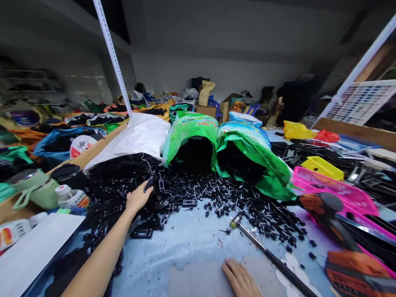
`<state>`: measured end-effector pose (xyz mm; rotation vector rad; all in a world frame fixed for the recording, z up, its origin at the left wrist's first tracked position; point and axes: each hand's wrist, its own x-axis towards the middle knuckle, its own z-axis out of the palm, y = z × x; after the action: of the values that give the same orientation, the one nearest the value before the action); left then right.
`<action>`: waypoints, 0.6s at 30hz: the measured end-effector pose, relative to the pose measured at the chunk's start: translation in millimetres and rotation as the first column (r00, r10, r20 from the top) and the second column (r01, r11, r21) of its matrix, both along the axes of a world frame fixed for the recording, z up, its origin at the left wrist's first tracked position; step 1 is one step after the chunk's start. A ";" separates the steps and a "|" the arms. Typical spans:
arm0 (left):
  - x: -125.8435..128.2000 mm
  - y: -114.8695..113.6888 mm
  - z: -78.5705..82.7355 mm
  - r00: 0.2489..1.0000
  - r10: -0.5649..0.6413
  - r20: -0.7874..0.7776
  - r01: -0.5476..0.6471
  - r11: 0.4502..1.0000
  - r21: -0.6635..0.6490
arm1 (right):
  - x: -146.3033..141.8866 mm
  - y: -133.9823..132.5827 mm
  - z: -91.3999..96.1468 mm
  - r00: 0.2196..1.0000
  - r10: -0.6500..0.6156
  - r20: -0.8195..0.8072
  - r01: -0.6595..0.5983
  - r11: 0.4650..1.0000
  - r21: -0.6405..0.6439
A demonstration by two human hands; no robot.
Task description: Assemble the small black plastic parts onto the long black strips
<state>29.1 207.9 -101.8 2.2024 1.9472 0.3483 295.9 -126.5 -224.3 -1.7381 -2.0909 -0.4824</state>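
Note:
My left hand (138, 198) reaches forward into a heap of small black plastic parts (198, 194) and pinches one black piece (149, 184) between its fingertips. My right hand (239, 278) lies flat, fingers together, on a grey cardboard sheet (198, 280) near the table's front edge. A small hammer (262, 249) with a metal head and a dark handle lies just right of that hand. The black parts spill out of a white sack (136, 138) and two green sacks (192, 132) lying open on their sides.
An orange and black cordless drill (340, 243) lies at the right, by pink trays (334, 189) and a yellow bin (321, 167). At the left stand a green mug (34, 187), bottles and a white sheet (34, 247). Bags and clutter fill the back.

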 end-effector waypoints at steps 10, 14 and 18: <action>55.8 -120.3 19.3 0.958 -0.229 0.172 0.184 0.953 0.239 | 25.1 26.4 77.5 0.962 -0.121 -0.243 0.160 0.976 0.147; 46.8 -203.5 -25.2 0.909 -0.342 0.237 0.278 0.923 0.266 | 118.7 93.4 144.5 0.687 -0.486 -0.540 0.643 0.753 0.139; 29.1 -260.2 -97.9 0.898 -0.432 0.081 0.359 0.828 0.431 | 194.6 135.8 183.1 0.283 -0.695 -0.661 0.817 0.536 -0.214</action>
<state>58.2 -52.3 -199.7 2.6452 1.3615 0.9135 490.5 9.3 -41.2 -2.2649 -0.5480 -0.1590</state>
